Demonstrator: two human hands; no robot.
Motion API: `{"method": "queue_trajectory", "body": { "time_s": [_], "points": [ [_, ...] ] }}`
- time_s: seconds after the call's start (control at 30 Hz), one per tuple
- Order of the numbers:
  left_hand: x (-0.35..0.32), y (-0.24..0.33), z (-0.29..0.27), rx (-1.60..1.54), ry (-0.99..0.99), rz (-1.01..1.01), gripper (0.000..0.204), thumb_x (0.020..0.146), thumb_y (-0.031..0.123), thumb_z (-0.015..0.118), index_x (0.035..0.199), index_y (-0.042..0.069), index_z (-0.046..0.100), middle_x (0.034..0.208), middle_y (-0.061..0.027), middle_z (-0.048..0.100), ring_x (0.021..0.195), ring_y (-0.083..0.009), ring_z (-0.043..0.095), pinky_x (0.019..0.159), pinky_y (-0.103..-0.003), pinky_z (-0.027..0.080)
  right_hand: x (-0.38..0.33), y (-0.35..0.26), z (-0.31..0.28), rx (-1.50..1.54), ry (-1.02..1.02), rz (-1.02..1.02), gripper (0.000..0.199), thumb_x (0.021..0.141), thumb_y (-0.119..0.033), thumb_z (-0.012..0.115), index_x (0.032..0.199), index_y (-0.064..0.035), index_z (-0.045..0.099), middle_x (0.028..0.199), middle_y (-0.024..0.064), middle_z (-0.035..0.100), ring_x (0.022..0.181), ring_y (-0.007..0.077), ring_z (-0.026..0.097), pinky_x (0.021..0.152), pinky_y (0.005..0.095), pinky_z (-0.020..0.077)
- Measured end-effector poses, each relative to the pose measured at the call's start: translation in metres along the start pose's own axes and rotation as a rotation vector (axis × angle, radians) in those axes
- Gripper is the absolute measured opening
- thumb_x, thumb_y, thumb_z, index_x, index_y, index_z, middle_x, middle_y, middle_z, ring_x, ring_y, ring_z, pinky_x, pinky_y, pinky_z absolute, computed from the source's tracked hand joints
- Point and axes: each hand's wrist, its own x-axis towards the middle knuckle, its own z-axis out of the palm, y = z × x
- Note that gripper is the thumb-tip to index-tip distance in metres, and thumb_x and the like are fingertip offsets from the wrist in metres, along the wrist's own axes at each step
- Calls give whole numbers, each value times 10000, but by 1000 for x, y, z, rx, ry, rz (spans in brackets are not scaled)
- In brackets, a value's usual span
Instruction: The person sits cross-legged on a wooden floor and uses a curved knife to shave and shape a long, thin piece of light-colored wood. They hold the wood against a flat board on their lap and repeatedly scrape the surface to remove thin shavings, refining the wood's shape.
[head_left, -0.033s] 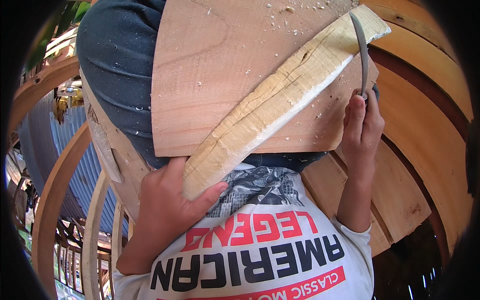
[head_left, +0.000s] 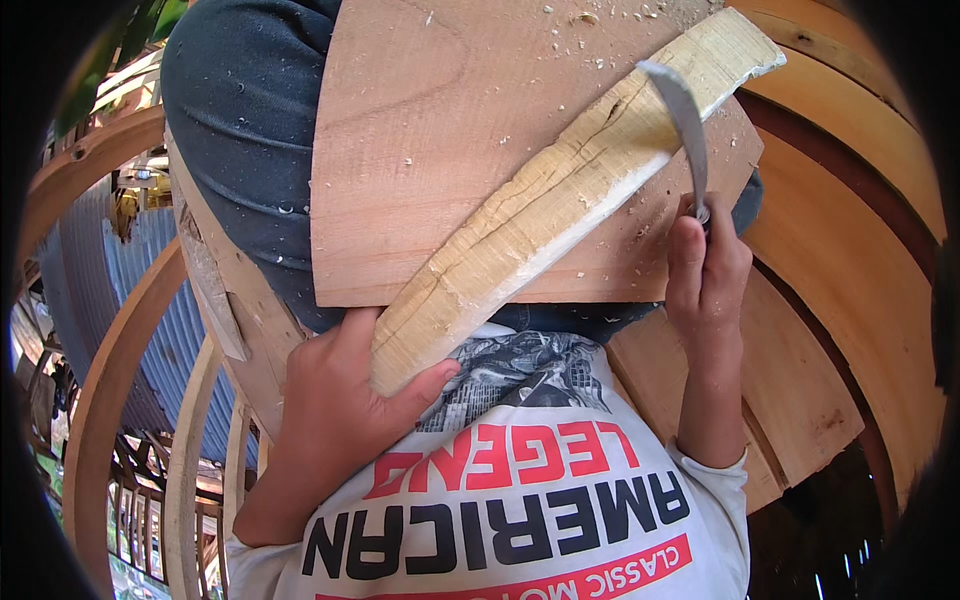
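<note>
Now L hand (head_left: 335, 425) grips pale wood strip (head_left: 560, 195); R hand (head_left: 705, 265) holds blade (head_left: 685, 120)

Pale yellow wood strip (head_left: 560, 200); grey blade (head_left: 685, 120)

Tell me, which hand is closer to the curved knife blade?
The right hand: it grips the handle just below the curved blade. The left hand is far off, gripping the lower end of the pale wood strip, which lies on the wide board.
</note>
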Motion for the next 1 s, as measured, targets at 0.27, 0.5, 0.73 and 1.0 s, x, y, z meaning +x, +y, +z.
{"method": "queue_trajectory", "body": {
  "time_s": [0.27,0.5,0.73,1.0],
  "points": [
    [-1,-3,4,2,46,11,478,749,295,725,1018,-62,557,809,-213,654,755,-334,676,668,-363,512,-1,-6,7,-118,77,-130,269,979,-232,491,849,1,519,564,112,467,486,174,440,487,295,379],
    [1,-9,10,-88,78,78,442,764,279,698,1008,-63,560,774,-177,649,725,-265,675,644,-336,503,10,-2,-4,-88,92,-186,280,941,-250,557,804,-7,534,562,132,474,479,232,472,483,310,386],
    [-1,-4,8,-93,53,-1,474,769,348,722,978,-48,566,756,-208,657,711,-315,687,623,-362,521,22,12,-9,-173,122,-27,253,910,-244,597,833,-10,541,579,158,498,514,312,526,492,318,407],
    [-2,-6,9,-165,12,2,446,767,323,709,968,-52,575,774,-203,660,720,-304,686,638,-345,514,19,15,-5,-107,168,-9,264,939,-234,550,807,-5,529,601,190,486,525,337,502,509,347,411]
  ]
}}
